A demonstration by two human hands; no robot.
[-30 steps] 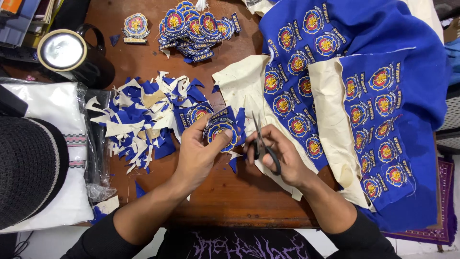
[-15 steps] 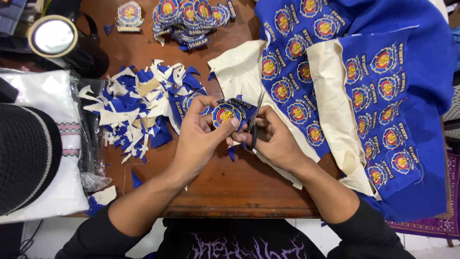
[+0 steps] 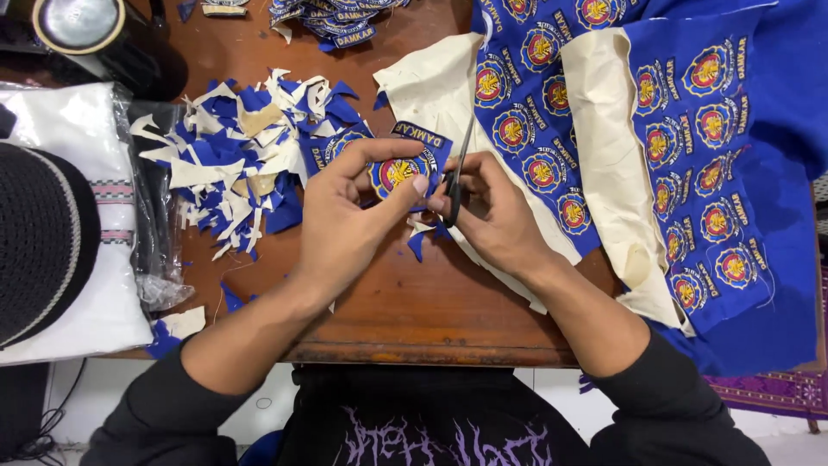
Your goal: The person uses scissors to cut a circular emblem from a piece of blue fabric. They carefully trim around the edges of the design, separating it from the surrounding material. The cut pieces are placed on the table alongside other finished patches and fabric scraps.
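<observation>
Now we are pinching a blue round embroidered patch (image 3: 398, 170) in our left hand (image 3: 349, 216), our right hand (image 3: 492, 216) gripping black scissors (image 3: 455, 177); a pile of blue-and-cream offcuts (image 3: 246, 160) is lying at nine o'clock, and the blue uncut badge sheet (image 3: 690, 147) is waiting at three.

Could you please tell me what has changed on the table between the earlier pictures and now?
The scissors swung up from lying low in the right hand to pointing away, blades at the badge's edge. The left hand turned the badge and kept hold of it. The scrap pile, blue badge cloth and black hat lie as before.
</observation>
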